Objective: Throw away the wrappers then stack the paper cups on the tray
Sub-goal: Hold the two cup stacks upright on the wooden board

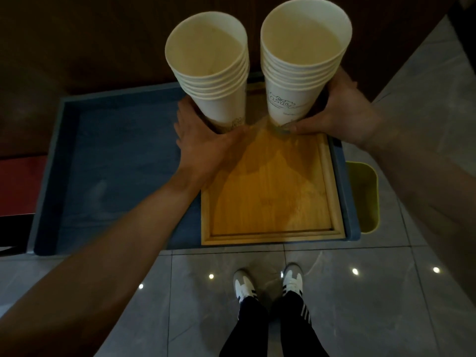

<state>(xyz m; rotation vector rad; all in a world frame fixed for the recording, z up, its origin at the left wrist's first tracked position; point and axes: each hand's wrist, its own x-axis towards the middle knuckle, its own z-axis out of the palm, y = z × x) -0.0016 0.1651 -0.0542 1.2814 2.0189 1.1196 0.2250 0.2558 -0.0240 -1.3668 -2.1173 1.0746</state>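
Two stacks of several white paper cups stand upright at the far end of a wooden tray. My left hand wraps around the base of the left cup stack. My right hand grips the lower part of the right cup stack, thumb across its front. The stacks stand side by side, a small gap between them. No wrappers are in view.
The tray lies on the right part of a blue-grey table with a raised rim. A yellow-green bin stands on the floor just right of the table. A dark wall is behind. Grey tiled floor and my shoes are below.
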